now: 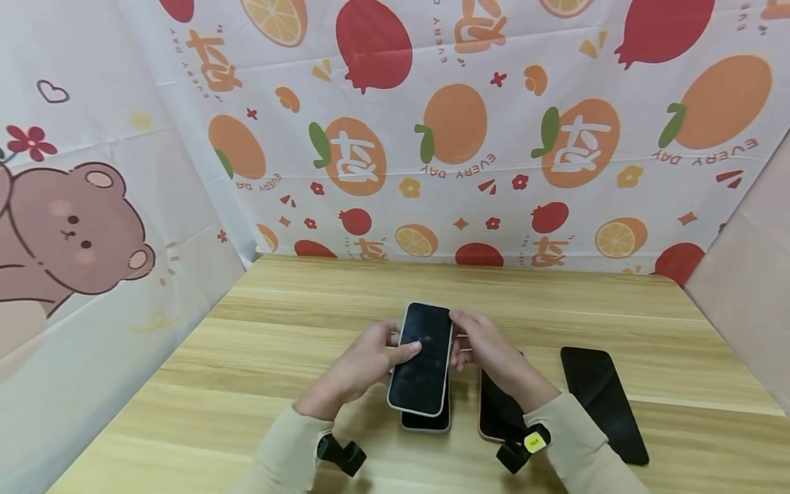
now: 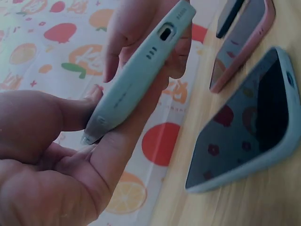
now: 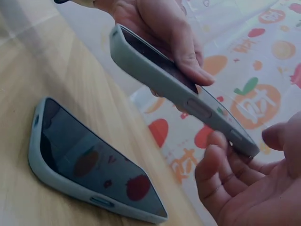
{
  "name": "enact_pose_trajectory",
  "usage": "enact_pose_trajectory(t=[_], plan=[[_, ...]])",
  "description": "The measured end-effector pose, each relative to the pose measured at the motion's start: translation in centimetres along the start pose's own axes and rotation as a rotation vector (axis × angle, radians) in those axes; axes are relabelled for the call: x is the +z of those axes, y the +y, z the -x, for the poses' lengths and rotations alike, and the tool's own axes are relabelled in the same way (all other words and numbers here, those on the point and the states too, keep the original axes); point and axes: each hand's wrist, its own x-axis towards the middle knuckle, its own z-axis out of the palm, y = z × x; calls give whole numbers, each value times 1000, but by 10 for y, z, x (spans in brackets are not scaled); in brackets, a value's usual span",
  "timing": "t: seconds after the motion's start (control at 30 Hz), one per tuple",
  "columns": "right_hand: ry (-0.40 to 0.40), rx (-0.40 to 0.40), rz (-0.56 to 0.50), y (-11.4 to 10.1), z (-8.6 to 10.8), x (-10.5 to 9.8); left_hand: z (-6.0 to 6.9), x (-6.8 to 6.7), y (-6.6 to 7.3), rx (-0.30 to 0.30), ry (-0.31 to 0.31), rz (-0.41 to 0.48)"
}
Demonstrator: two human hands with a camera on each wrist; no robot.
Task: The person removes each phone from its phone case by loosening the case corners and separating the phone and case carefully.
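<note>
A phone in a pale green case is tilted above the table, screen up. The left hand grips its left side, thumb across the screen and fingers beneath. By the upper right corner is the right hand; in the right wrist view its fingertips touch the case edge near the corner, with the thumb held apart. The left wrist view shows the end of the held case with its port opening. Beneath the held phone, a second pale-cased phone lies screen up on the table.
A pink-edged phone lies partly under the right forearm, and a black phone lies farther right. The wooden table meets a fruit-print cloth at the back and a bear-print cloth on the left.
</note>
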Motion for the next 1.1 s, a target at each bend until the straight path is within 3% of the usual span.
enact_pose_trajectory(t=[0.37,0.6,0.77,1.0,1.1], plan=[[48,-46,-77,6,8,-17,-14,17,4,-1,-30,-49],[88,-158,-105,10,10,-13,-16,17,1,30,-102,-18],[54,-199,-229,8,11,-9,-17,14,2,52,-157,40],[-58,-135,-518,6,15,-8,-16,13,2,48,-206,144],[-72,-115,-588,5,16,-6,-15,13,3,52,-219,189]])
